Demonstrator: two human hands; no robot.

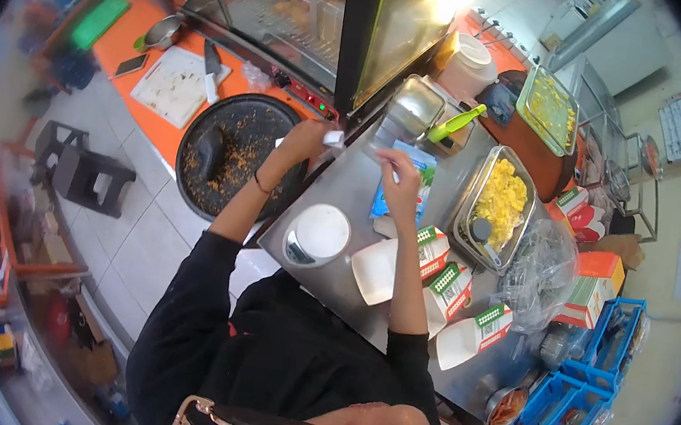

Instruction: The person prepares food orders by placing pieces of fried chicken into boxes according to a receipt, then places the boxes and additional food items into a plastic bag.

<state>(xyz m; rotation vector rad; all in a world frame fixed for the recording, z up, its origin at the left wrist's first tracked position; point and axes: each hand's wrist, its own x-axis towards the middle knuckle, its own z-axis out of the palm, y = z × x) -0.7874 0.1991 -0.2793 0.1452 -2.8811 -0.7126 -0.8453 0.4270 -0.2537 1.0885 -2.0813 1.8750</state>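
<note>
My left hand (305, 140) is closed on a small white item (332, 138) above the right side of a black stone mortar (192, 187) that holds a pestle (210, 153) and brown crumbs. My right hand (399, 177) has its fingers apart and loosely bent, over a blue printed packet (385, 205) on the steel counter (312, 281). A round white scale (317, 233) sits below my hands. Three open paper cartons (371, 275) stand along the front right. A steel tray of yellow chopped food (495, 201) with a dark round object in it is to their rear.
A cutting board (165, 92) with a knife (210, 67) lies left, beside a glass display case (272, 3). Steel containers (415, 108) with a green-handled utensil (456, 123) stand behind; a second yellow-food tray (549, 110) sits back right. Blue crates (572, 424) are right; a stool (88, 180) stands left.
</note>
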